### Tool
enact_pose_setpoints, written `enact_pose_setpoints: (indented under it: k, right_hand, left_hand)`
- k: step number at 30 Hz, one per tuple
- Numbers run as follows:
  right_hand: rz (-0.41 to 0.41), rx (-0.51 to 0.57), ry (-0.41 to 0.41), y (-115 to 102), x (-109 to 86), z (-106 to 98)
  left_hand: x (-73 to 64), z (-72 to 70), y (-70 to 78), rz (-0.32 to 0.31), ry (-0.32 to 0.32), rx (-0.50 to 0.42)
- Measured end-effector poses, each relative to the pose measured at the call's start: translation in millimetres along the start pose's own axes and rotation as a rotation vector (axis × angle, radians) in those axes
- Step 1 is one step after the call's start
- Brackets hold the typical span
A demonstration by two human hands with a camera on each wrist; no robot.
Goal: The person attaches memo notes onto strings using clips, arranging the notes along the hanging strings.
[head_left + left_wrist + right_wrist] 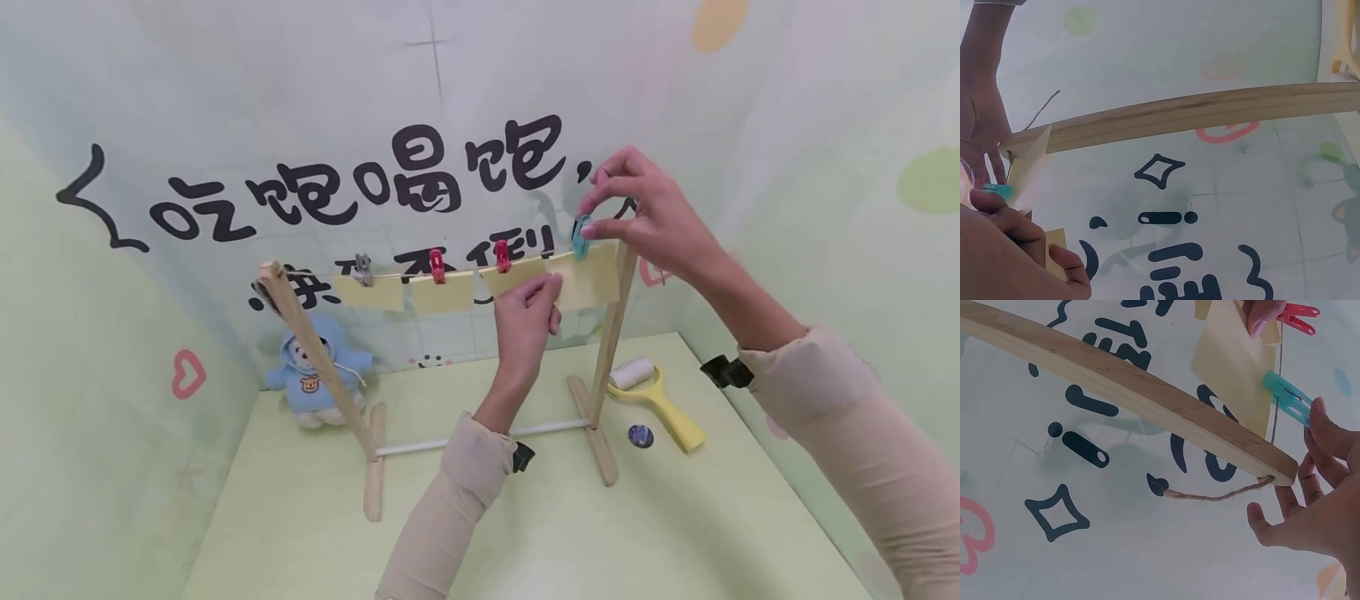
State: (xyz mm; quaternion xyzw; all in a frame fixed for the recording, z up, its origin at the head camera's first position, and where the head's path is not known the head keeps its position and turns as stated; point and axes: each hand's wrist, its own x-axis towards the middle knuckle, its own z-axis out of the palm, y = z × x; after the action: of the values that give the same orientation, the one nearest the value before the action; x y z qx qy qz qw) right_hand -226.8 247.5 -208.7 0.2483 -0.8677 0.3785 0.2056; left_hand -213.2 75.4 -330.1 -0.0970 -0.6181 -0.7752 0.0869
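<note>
My left hand (523, 323) pinches the lower left edge of the rightmost yellow paper (596, 279). At that paper's top edge, my right hand (654, 210) pinches a teal clothespin (1288, 397) between thumb and fingers. The clothespin's nose is on the paper and the twine (1276, 415). Further left on the line, a grey clothespin (363, 268) and two red ones, the left (437, 265) and the right (502, 255), hold smaller-looking yellow papers, the middle one (442, 293) among them. My left hand partly covers the third paper (516, 277).
The twine runs between two wooden posts, left (318, 358) and right (611, 350), joined by a white rod (412, 447). Behind the left post sits a blue-hooded plush toy (318, 379). Right of the stand lie a yellow-handled lint roller (667, 417) and a round dark badge (641, 436).
</note>
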Motion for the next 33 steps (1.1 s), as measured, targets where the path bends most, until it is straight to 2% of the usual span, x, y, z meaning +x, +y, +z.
enact_pose_setpoints:
  k: [7, 13, 19, 24, 29, 33]
  right_hand:
    - [0.036, -0.032, -0.067, 0.1, 0.8, 0.6]
    - [0.071, -0.052, -0.103, -0.5, -0.5, 0.6]
    - [0.072, -0.05, -0.115, 0.7, -2.8, 0.3]
    - [0.041, -0.073, -0.117, 2.4, -8.7, -4.9]
    - [-0.022, -0.122, -0.035, 2.2, -24.8, -15.9]
    - [-0.14, -0.208, 0.135, 1.9, -49.4, -19.6]
  left_hand:
    - [0.0, -0.7, -1.8, 0.005, 0.014, -0.004]
    - [-1.3, -0.7, -2.1, 0.003, -0.001, 0.005]
    - [-1.6, -0.4, -4.6, -0.009, -0.019, 0.036]
    - [-1.3, -2.5, -8.1, -0.037, -0.049, 0.079]
    - [-0.9, -7.8, -11.6, -0.043, -0.079, 0.103]
    - [-5.0, -15.3, -14.4, -0.058, -0.083, 0.118]
